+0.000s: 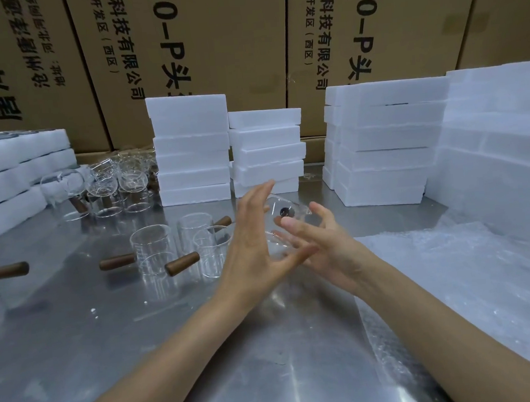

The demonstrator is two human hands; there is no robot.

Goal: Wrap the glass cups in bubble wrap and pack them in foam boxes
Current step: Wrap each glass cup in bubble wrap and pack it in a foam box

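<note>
Both forearms are reaching over the steel table (116, 339). Left hand (255, 252) and right hand (321, 247) are cradling a tilted glass cup (285, 213) between them, fingers spread and mostly straight, palms facing. Bubble wrap (453, 268) is lying just right; more cups (166, 253) are standing left; foam boxes (191, 149) are stacked behind.

A steel table (78, 342) carries everything. Left of the left hand (255, 252) stand clear glass cups (154, 260) with brown wooden handles, with another cluster of glasses (110, 187) farther back and stacked foam trays (18, 179) at the far left edge. Beyond both hands rise stacks of white foam boxes (191, 149), with more (386, 147) to the right, and bubble wrap (454, 281) lies spread right of the right hand (321, 247).
</note>
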